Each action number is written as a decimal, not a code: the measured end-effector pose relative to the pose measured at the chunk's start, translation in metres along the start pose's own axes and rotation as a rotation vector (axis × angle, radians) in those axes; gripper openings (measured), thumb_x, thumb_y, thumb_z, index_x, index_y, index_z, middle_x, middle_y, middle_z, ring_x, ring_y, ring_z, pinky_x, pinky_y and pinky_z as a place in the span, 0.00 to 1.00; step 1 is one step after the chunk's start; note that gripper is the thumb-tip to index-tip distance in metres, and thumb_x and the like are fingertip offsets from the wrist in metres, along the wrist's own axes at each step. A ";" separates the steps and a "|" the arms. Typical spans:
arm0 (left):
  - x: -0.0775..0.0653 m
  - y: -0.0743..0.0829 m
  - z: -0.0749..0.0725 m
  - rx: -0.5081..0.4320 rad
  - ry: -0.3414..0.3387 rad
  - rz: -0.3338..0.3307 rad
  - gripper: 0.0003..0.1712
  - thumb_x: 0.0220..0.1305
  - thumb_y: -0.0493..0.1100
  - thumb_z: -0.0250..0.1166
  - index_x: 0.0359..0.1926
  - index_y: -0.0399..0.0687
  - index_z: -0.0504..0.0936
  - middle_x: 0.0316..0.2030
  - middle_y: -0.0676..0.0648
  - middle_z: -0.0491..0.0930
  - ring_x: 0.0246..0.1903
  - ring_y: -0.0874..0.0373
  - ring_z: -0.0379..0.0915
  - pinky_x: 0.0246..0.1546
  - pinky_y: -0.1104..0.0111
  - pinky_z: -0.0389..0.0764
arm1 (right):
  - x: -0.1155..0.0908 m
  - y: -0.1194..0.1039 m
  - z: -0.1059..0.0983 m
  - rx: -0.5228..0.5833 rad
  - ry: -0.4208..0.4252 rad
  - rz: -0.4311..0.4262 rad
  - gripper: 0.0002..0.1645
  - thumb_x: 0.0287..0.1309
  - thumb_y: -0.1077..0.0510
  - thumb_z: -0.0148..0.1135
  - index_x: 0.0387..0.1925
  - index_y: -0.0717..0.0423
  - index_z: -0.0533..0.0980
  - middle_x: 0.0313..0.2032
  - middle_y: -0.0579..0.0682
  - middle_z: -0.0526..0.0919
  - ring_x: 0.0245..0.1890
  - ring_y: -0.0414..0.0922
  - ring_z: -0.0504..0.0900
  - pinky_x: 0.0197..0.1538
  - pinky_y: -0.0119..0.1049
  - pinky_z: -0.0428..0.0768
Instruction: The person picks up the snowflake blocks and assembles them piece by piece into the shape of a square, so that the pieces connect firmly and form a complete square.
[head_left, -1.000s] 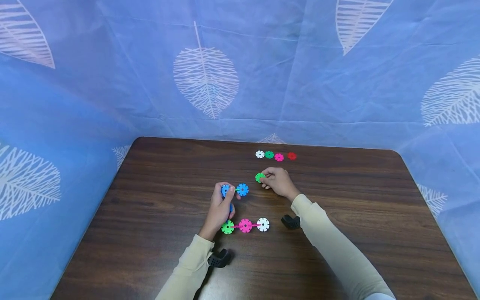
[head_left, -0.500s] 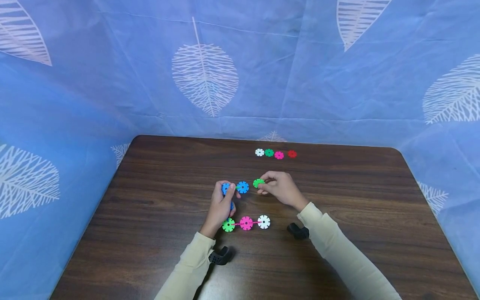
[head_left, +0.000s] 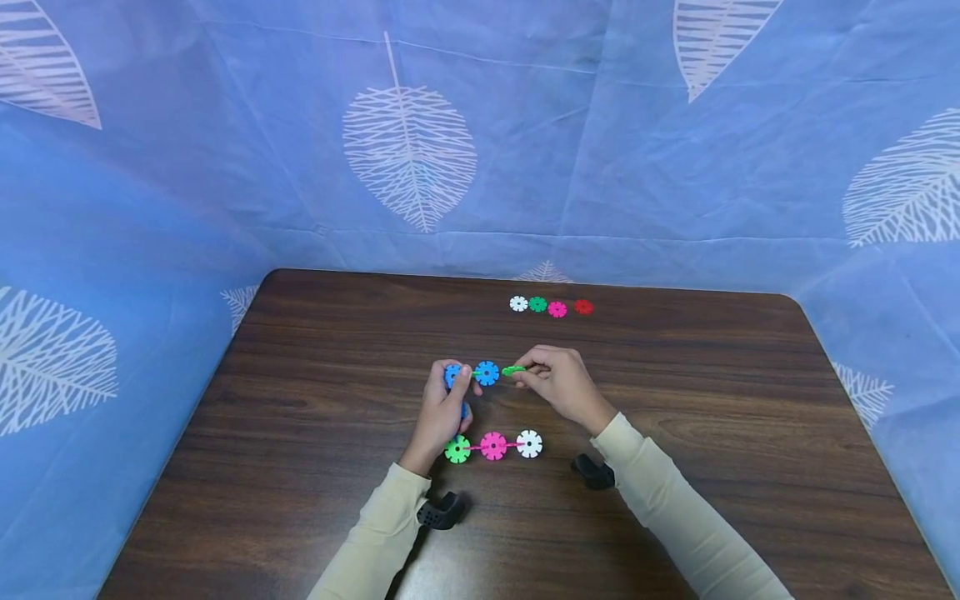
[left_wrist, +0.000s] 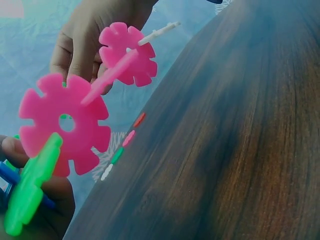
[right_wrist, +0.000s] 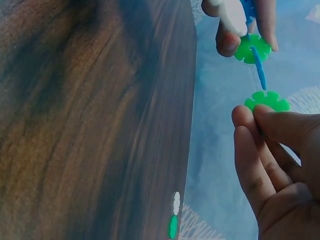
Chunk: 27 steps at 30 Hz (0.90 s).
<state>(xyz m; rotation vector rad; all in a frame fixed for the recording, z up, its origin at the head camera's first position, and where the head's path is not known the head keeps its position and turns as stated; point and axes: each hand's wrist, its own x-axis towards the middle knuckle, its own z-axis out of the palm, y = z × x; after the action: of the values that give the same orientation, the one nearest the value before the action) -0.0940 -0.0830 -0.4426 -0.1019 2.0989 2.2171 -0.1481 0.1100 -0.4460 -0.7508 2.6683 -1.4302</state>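
Observation:
My left hand (head_left: 441, 408) grips a linked chain of notched plastic discs. A blue disc (head_left: 487, 373) sticks out at its upper right end. Lower down, the chain runs right through a light green disc (head_left: 457, 449), a pink disc (head_left: 493, 446) and a white disc (head_left: 529, 443). The linking discs between them show edge-on. My right hand (head_left: 561, 382) pinches a loose green disc (right_wrist: 275, 102) between thumb and fingers. Its notched rim lies at the tip of the edge-on blue disc (right_wrist: 259, 70); whether they touch I cannot tell. Fingers hide part of the chain.
Along the back of the brown wooden table (head_left: 675, 400) lie a white disc (head_left: 518, 303), a dark green disc (head_left: 537, 304), a pink disc (head_left: 557, 309) and a red disc (head_left: 583, 307). A blue leaf-patterned cloth (head_left: 540, 150) hangs behind and beside the table.
My right hand has moved down and slightly right, turning the green disc from face-on to edge-on beside the blue disc. The left hand and chain stay nearly still.

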 end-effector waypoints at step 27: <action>-0.003 0.003 0.003 0.018 -0.045 0.023 0.09 0.74 0.39 0.45 0.47 0.34 0.60 0.32 0.37 0.73 0.06 0.64 0.57 0.09 0.75 0.62 | -0.010 -0.008 0.014 -0.160 0.104 -0.151 0.04 0.53 0.66 0.66 0.32 0.56 0.82 0.30 0.47 0.82 0.26 0.35 0.79 0.28 0.26 0.77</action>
<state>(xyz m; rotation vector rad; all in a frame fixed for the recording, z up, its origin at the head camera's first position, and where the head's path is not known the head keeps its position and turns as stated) -0.0910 -0.0806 -0.4394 -0.0262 2.1061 2.1917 -0.1323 0.0994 -0.4497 -0.9339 2.8897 -1.3316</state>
